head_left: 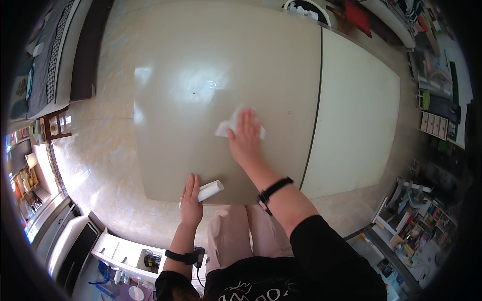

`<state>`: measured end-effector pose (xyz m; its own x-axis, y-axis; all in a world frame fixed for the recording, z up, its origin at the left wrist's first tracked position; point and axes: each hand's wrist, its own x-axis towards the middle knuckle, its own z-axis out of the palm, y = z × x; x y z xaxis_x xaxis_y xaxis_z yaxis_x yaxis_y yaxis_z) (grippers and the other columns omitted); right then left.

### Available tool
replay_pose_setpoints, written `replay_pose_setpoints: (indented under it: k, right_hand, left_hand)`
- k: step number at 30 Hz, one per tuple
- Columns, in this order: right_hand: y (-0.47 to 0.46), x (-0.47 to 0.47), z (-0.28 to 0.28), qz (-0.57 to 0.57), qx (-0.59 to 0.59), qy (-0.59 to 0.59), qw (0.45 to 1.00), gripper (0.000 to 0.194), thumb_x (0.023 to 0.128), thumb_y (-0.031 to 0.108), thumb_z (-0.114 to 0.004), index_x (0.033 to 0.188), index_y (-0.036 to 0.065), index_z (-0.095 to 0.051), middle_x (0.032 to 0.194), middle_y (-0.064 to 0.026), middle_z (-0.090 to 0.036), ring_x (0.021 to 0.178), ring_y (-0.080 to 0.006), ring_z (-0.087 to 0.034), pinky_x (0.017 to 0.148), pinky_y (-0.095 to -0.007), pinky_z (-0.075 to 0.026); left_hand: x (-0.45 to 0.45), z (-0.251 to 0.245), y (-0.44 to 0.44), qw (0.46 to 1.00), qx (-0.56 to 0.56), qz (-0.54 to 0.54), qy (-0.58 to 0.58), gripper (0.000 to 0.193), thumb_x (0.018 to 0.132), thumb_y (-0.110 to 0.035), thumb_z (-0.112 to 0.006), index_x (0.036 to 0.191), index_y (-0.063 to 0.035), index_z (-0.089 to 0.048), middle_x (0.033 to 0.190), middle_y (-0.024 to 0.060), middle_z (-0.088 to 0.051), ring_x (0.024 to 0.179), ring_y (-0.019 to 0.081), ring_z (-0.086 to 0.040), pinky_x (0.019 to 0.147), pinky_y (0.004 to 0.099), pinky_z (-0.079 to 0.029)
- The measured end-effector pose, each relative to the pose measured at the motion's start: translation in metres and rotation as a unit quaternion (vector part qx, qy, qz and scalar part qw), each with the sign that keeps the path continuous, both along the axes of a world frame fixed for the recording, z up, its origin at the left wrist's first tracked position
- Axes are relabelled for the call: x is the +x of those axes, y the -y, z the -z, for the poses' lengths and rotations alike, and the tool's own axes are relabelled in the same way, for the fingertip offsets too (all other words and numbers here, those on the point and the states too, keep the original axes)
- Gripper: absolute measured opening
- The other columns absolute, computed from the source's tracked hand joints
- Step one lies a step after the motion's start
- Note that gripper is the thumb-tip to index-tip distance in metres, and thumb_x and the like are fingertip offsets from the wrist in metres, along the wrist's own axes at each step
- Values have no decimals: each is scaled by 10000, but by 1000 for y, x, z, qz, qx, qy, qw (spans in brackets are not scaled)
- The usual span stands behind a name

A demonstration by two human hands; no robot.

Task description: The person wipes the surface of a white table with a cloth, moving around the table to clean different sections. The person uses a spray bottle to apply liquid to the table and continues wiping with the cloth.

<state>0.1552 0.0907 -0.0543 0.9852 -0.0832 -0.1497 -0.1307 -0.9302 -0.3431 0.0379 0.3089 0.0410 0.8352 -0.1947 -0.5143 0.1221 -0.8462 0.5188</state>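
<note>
My right hand (pixel 246 133) lies flat on the beige, glossy tabletop (pixel 180 146), fingers extended. Under its palm and fingers is a crumpled white tissue or wipe (pixel 223 129), its edges showing on both sides. Close to the table's front edge, my left hand (pixel 192 197) rests over a white roll (pixel 211 190), probably paper. Its fingers are straight and close together, and the thumb is hidden. The roll sticks out to the right of the hand, with a bit showing at the left of the wrist. A small dark speck (pixel 194 93) sits on the tabletop further away.
A dark seam divides the tabletop from a paler panel (pixel 356 113) on the right. Past the far edge stand a round bin (pixel 307 9) with white waste and a red-covered seat (pixel 357 19). A bed or sofa (pixel 62 56) is at the left. White drawers (pixel 124 250) stand behind me.
</note>
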Motion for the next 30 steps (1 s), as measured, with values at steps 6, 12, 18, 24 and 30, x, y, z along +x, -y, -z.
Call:
replay_pose_setpoints:
  k: [6, 12, 18, 24, 30]
  right_hand:
    - [53, -4, -4, -124, 25, 28, 992, 687, 900, 291, -498, 1444, -6, -201, 1513, -161, -212, 1412, -290, -177, 1134, -470, -145]
    - [217, -133, -13, -5, 5, -69, 998, 635, 860, 104, -447, 1447, 14, -222, 1514, -158, -208, 1413, -307, -161, 1147, -462, -112]
    - [280, -243, -31, 10, -34, -106, 994, 676, 827, 99, -418, 1456, 16, -183, 1525, -180, -147, 1421, -337, -99, 1145, -480, -75]
    - [176, -277, -7, 32, -60, -68, 995, 697, 876, 237, -413, 1449, -38, -127, 1525, -224, -82, 1421, -363, -67, 1132, -517, -67]
    - [7, -254, -6, -18, -50, -64, 997, 696, 910, 285, -442, 1433, -70, -150, 1520, -227, -101, 1420, -356, -79, 1132, -514, -83]
  left_hand:
    - [-68, -9, -20, 996, -5, -84, -12, 663, 777, 97, -509, 1403, -13, -319, 1435, 205, -345, 1328, 346, -333, 1088, 453, -283]
    - [-186, -2, -45, 973, 31, -200, -115, 622, 840, 35, -524, 1415, -18, -294, 1415, 231, -361, 1292, 376, -373, 1035, 391, -361]
    - [-287, -5, -80, 922, 43, -313, -223, 614, 884, -28, -508, 1443, -63, -256, 1283, 255, -497, 1161, 398, -501, 928, 402, -427]
    - [-359, 6, -153, 889, 102, -356, -268, 622, 879, -90, -536, 1443, -92, -273, 1080, 267, -602, 991, 408, -591, 822, 414, -468]
    - [-378, 35, -236, 913, 74, -331, -227, 607, 885, -135, -540, 1439, -115, -290, 1086, 273, -597, 1001, 414, -584, 819, 416, -466]
